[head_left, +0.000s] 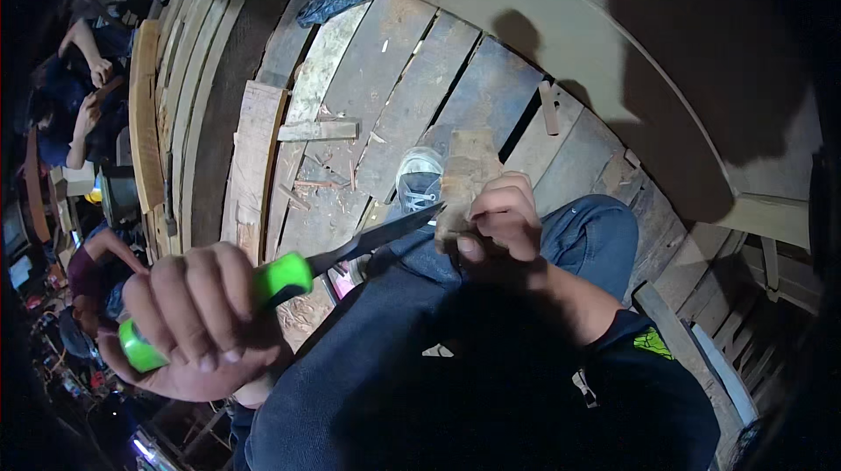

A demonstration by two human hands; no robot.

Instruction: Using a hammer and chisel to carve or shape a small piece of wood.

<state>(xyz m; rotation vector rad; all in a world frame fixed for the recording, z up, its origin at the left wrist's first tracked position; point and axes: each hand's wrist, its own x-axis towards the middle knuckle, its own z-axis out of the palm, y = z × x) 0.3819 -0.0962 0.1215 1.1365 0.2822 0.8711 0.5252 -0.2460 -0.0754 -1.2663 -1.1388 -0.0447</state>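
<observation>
My left hand [197, 318] is wrapped around the bright green and black handle of a knife [377, 234]. Its dark blade points to the right, and the tip comes up to the left edge of a rough brown piece of wood [469, 160]. Whether the tip touches the wood I cannot tell. My right hand [508, 217] has its fingers curled at the near end of that wood, thumb below. The wood stands above my lap, in front of my shoe [420, 182]. Part of it is hidden behind the fingers.
Worn planks [394, 59] make up the floor, with shavings and a short wooden offcut [320, 131] on it. Stacked boards [149, 120] curve along the left. A pale panel [561, 15] rises at the far right. Two other people work at the left edge.
</observation>
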